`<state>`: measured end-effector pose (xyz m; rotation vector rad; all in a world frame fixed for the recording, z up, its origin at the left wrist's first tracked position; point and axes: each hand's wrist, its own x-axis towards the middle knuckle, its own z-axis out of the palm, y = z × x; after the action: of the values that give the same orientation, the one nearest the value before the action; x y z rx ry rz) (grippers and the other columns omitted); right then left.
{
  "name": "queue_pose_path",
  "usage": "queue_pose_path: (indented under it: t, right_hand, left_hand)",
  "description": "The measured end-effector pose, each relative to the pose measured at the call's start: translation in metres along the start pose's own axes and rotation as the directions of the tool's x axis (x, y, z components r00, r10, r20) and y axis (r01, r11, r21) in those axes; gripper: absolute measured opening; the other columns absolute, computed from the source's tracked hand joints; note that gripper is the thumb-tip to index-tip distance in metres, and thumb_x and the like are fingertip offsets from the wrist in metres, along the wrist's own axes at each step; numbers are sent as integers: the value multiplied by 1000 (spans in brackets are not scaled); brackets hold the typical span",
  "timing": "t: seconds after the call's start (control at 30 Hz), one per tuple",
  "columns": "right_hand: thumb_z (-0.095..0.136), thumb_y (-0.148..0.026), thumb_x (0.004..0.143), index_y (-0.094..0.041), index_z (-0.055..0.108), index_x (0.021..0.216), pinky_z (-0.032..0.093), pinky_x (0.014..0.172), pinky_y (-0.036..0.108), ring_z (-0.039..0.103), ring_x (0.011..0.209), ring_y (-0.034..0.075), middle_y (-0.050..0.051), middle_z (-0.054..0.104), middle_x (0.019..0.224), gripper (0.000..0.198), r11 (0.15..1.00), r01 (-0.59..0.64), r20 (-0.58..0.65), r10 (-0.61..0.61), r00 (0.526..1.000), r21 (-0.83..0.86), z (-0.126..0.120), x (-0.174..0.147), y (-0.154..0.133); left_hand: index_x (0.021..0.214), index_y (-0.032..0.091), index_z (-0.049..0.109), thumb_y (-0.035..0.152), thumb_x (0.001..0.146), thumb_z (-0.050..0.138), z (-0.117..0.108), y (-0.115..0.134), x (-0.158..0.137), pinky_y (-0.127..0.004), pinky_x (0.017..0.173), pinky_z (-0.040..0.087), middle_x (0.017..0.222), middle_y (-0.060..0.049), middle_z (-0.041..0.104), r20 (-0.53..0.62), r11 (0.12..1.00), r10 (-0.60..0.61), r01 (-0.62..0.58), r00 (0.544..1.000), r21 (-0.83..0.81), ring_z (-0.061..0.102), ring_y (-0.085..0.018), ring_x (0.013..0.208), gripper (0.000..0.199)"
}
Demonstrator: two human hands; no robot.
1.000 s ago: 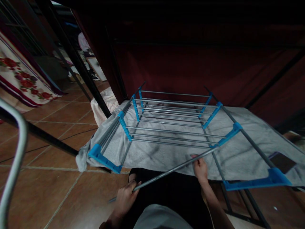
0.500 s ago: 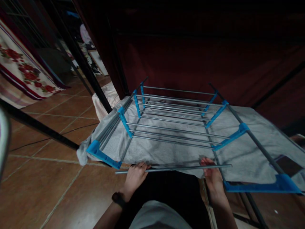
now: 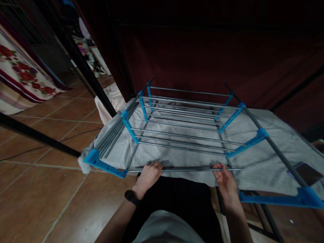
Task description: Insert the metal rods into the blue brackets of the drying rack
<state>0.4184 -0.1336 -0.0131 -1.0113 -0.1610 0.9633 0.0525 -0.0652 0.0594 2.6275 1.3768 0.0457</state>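
Observation:
A grey metal rod (image 3: pixel 188 169) lies level across my front, near the edge of the grey cloth. Around its left part my left hand (image 3: pixel 150 172) is closed, with a dark band on the wrist. My right hand (image 3: pixel 224 179) grips the rod towards its right end with the fingers. Just beyond stands a partly built rack of grey tubes with blue plastic brackets; several rods span it. The rod's left end is close to the front left bracket (image 3: pixel 106 164); whether they touch I cannot tell. The front right bracket (image 3: pixel 280 199) is apart from the rod's right end.
Several loose rods (image 3: pixel 118 130) lie along the rack's left side. A dark flat phone-like object (image 3: pixel 307 172) rests on the grey cloth (image 3: pixel 275 158) at right. Black metal bars (image 3: pixel 43 136) cross the left side. A flowered cloth (image 3: pixel 25 72) hangs above the tiled floor.
Both hands have moved the rod slightly away from my body, onto the cloth's edge. Its left end is now nearer the front left bracket. The view has shifted a little.

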Motion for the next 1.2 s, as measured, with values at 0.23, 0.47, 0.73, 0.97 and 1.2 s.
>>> queue_pose_path:
  t: [0.23,0.47,0.73,0.97,1.2]
  right_hand:
    - [82,-36,75,-22,69,87,53,103,37,68,87,14,-1,70,91,22,998,33,-8,-33,999,-46,3,1,12]
    - [81,-32,76,-21,69,90,52,103,36,69,91,14,-1,72,95,21,1000,-19,-5,18,1000,-26,7,3,14]
    - [75,-27,79,-24,68,94,53,105,37,70,101,16,1,73,101,17,999,-33,15,33,999,8,10,13,19]
    - [80,-23,76,-23,66,90,50,109,32,69,98,12,-1,71,101,20,998,34,-8,-34,999,44,13,16,23]
    - [83,-30,75,-22,64,84,51,106,37,67,93,13,-2,69,93,23,997,75,3,-75,997,4,20,12,23]
  left_hand:
    - [104,21,65,27,97,55,1,-1,18,-35,85,47,106,-7,68,-27,999,36,-36,999,-1,65,-22,95,13]
    - [106,21,63,33,102,48,13,4,40,-33,84,47,105,-5,66,-34,985,172,-171,985,24,63,-20,94,19]
    - [110,20,64,35,104,43,22,-8,61,-35,88,46,105,-7,63,-69,980,197,-194,978,48,61,-20,94,27]
    - [114,21,63,38,105,39,33,-18,64,-35,92,45,105,-7,62,-109,984,180,-179,978,17,59,-20,100,31]
    - [111,19,60,33,105,37,44,-21,63,-38,96,43,104,-7,61,-154,982,184,-176,971,64,57,-21,103,27]
